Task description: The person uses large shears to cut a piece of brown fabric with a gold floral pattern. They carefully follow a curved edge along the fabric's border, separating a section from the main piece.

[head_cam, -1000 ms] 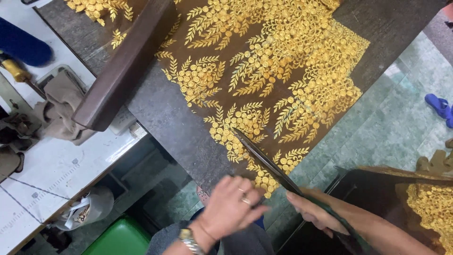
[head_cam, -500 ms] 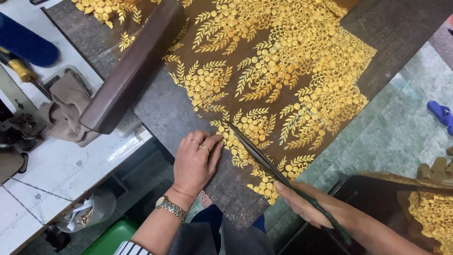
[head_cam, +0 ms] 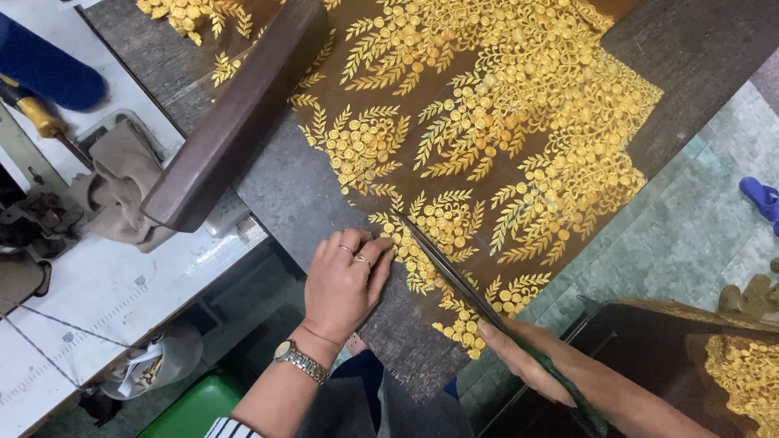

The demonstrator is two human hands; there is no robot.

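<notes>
A brown net fabric [head_cam: 519, 130] with gold leaf embroidery lies spread on a dark grey table [head_cam: 300, 195]. My left hand [head_cam: 345, 284], with rings and a wristwatch, lies flat on the table at the fabric's near edge, fingertips touching the embroidery. My right hand [head_cam: 519, 357] grips long dark scissors [head_cam: 442, 264]. The blades lie across the fabric's lower edge, tips pointing up and left beside my left fingers.
A long dark wooden bar [head_cam: 235, 122] rests across the fabric's left side. A white sewing table [head_cam: 89, 292] with a beige cloth [head_cam: 122, 178] and a blue object [head_cam: 45, 69] is left. More embroidered fabric [head_cam: 746, 373] lies right, a green stool [head_cam: 203, 410] below.
My left hand has come up from near my lap and settled flat on the table at the fabric's edge. The scissors have kept their place along the fabric's lower edge.
</notes>
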